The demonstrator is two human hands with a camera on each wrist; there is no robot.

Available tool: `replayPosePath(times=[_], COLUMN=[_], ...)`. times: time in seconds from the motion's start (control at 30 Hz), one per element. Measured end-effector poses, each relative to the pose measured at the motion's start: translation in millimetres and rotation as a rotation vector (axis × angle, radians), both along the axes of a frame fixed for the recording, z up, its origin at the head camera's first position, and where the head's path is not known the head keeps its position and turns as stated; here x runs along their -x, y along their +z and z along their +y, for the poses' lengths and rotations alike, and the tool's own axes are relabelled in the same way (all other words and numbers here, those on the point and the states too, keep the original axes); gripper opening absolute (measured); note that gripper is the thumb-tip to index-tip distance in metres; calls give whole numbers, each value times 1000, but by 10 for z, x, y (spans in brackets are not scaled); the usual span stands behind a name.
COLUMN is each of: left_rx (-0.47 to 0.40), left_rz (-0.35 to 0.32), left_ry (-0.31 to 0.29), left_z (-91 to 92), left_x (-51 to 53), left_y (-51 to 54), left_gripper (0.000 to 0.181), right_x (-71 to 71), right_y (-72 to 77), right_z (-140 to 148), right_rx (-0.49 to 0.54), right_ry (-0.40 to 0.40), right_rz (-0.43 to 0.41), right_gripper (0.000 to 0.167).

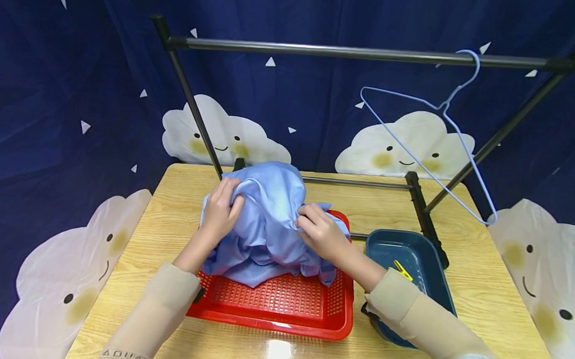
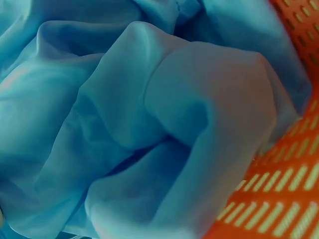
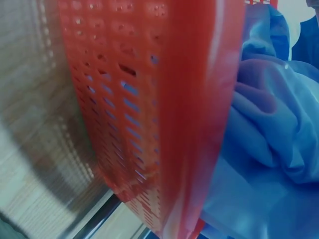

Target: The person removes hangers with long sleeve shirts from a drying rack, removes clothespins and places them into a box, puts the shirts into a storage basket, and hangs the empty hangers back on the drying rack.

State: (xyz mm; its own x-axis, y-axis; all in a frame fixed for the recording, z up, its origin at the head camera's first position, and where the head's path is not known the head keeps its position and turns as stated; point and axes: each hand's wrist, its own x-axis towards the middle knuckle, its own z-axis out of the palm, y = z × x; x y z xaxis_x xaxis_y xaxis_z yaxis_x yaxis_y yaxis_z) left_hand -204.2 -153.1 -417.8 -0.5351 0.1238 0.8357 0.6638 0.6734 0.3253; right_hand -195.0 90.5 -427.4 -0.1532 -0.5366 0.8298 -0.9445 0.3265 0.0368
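A crumpled light blue cloth (image 1: 271, 216) is bunched over the back of a red perforated basket (image 1: 271, 298); its folds hide what sort of item it is. My left hand (image 1: 221, 208) grips the cloth at its left side, thumb toward the middle. On the right, my right hand (image 1: 320, 230) pinches a fold between curled fingers and thumb. The left wrist view is filled by folds of the cloth (image 2: 224, 99) beside the basket wall. In the right wrist view, the basket's rim (image 3: 194, 99) stands in front of the cloth (image 3: 279, 129).
A blue wire hanger (image 1: 418, 99) hangs from the right part of a black rack's bar (image 1: 323, 50). Right of the basket, a dark blue tray (image 1: 401, 239) holds a yellow clothespin (image 1: 402, 270). All stand on a wooden table (image 1: 486, 298) before a navy curtain with clouds.
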Motion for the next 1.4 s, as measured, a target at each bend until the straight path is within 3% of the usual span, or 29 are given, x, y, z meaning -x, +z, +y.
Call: replayPosePath(times=[0.3,0.53,0.6,0.7,0.93,1.2,1.4], left_rx=[96,248,311,404,595,762,810], left_rz=[-111,-352,-439,-571,-805,-914,-1054], left_ry=[-32,-30,-26,-28,-66,-164,-161], left_z=[-74,-108,-119,-131,-106,-23,75], left_x=[-214,-288,-292,-289,-282,-232,-173], left_y=[7,47,47,39,-19,-174,-303], left_gripper=[22,21,24,27,34,34,40], right_x=[-155,-220,-234,-255,-266,-241,-229], right_y=[-47,-138,-164,-195,-299,-505,-600], right_z=[14,19,25,35,56,72,74], right_rx=[-28,-61,-87,-132,-225,-350,-442], right_ry=[49,76,78,66,18,-43,-108], right_rz=[-38,-109,-137,-201,-369,-497,-561], right_gripper=[22,14,10,17,26,24,22])
